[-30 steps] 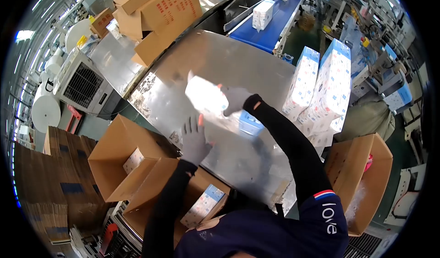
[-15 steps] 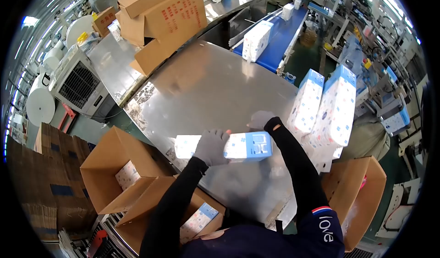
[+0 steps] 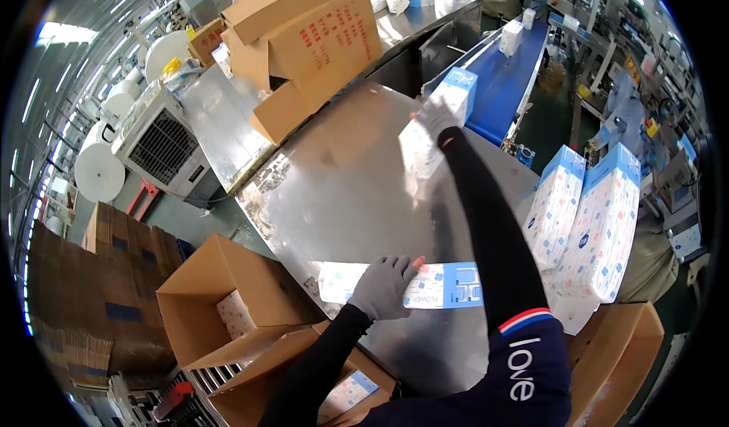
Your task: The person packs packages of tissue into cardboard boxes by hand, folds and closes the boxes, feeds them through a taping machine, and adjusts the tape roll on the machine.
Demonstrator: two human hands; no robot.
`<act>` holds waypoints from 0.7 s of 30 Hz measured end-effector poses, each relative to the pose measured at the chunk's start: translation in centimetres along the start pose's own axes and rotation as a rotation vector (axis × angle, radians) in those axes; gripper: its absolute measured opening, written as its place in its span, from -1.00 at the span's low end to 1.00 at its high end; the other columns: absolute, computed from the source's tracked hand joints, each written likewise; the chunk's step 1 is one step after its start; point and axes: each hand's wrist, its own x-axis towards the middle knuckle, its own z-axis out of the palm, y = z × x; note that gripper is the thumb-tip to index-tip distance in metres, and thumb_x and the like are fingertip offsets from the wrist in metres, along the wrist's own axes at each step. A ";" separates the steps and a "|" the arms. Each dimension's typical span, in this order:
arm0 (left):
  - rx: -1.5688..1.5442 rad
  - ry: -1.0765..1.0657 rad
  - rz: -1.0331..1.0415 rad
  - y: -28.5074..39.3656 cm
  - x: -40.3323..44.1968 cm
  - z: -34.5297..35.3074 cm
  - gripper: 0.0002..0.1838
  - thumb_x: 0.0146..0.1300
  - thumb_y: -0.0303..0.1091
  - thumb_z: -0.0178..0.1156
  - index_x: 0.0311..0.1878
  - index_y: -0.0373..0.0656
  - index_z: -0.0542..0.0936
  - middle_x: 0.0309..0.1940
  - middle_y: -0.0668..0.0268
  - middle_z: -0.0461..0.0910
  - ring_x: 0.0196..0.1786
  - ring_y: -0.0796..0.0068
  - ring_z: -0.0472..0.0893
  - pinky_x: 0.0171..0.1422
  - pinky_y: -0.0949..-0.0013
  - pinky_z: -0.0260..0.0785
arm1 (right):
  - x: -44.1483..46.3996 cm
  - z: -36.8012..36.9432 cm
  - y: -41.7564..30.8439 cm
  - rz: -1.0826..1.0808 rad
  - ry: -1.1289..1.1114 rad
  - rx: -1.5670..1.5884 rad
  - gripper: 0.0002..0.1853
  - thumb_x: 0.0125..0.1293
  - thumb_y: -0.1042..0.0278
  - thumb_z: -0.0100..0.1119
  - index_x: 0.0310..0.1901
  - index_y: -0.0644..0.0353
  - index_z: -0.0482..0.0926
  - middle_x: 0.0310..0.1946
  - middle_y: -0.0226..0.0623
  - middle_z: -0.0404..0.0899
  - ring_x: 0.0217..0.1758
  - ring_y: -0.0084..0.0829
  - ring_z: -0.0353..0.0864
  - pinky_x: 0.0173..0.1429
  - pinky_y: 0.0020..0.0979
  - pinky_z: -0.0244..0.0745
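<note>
The long printed pack (image 3: 427, 285) lies crosswise on the metal table (image 3: 326, 192), directly under the left hand (image 3: 382, 289), with one white end reaching out to the left of that hand and the blue end to its right. The gloved left hand is partly closed over the pack's middle, fingers bent across its far edge and thumb pointing along it. Ahead and a little to the right of that hand, the gloved right hand (image 3: 438, 117) is closed around the middle of a second pack (image 3: 422, 151), though blur hides the exact finger placing. This pack is tilted, its blue end beyond the right hand beside the conveyor belt (image 3: 501, 78), its white end on the near side over the table. Farther along the belt from the right hand are smaller-looking white packs (image 3: 512, 38). Well to the right of the left hand, two tall packs (image 3: 604, 222) stand side by side. To the left of the right hand, beyond the table, sits a carton with red print (image 3: 326, 40). Left of and below the left hand, an open carton (image 3: 194, 313) holds another pack (image 3: 235, 311).
</note>
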 end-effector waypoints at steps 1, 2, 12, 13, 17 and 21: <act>0.006 0.026 0.013 -0.1 0.0 0.4 0.03 -0.15 0.09 0.42 0.39 -0.22 0.30 0.02 0.21 0.46 0.06 0.25 0.49 0.22 0.28 0.31 | 1.0 0.2 -2.3 0.014 0.017 0.099 -0.59 0.39 0.25 -0.03 0.24 -0.10 0.51 0.26 -0.34 0.47 0.39 -0.25 0.36 0.48 0.13 0.05; 0.012 0.054 0.025 0.0 0.1 0.5 0.04 -0.16 0.09 0.43 0.40 -0.21 0.29 0.02 0.21 0.45 0.05 0.24 0.49 0.21 0.28 0.31 | 1.6 0.2 -4.7 0.024 0.035 0.197 -0.64 0.41 0.23 -0.05 0.16 -0.06 0.60 0.22 -0.36 0.54 0.35 -0.24 0.42 0.48 0.20 0.00; 0.226 0.051 -0.120 3.5 -2.2 2.7 -0.27 -0.01 -0.08 0.35 0.23 -0.18 0.39 -0.11 0.17 0.48 -0.04 0.20 0.51 0.03 0.19 0.31 | -16.3 -7.0 -7.3 0.059 -0.210 0.584 0.38 -0.31 -0.16 0.48 0.54 0.22 -0.08 0.36 0.17 0.24 0.31 0.13 0.39 0.35 0.02 0.33; 0.202 0.107 -0.114 4.3 -3.1 2.8 -0.40 -0.01 -0.20 0.31 0.14 -0.17 0.43 -0.15 0.17 0.48 -0.08 0.20 0.51 0.03 0.15 0.30 | -19.2 -11.2 -6.1 0.235 -0.346 0.454 0.38 -0.29 -0.15 0.48 0.54 0.25 -0.11 0.31 0.16 0.32 0.24 0.08 0.49 0.23 -0.10 0.49; 0.224 0.310 -0.019 6.4 -6.7 3.1 -0.51 -0.11 -0.38 0.25 -0.01 -0.16 0.47 -0.22 0.17 0.45 -0.14 0.17 0.48 0.01 0.08 0.27 | -24.4 -12.1 -3.4 0.468 -0.391 0.620 0.15 -0.16 -0.03 0.49 0.43 0.40 0.13 0.11 0.10 0.56 0.14 -0.06 0.60 0.20 -0.22 0.52; 0.071 0.598 -0.060 11.5 -17.3 -6.0 -0.40 -0.13 -0.38 0.34 0.10 -0.19 0.48 -0.20 0.16 0.48 -0.14 0.13 0.48 0.02 0.11 0.28 | -27.5 -6.4 -1.6 0.830 -0.326 1.949 -0.58 0.10 0.22 0.40 -0.11 0.38 0.65 -0.26 -0.18 0.69 -0.32 -0.35 0.69 -0.24 -0.32 0.59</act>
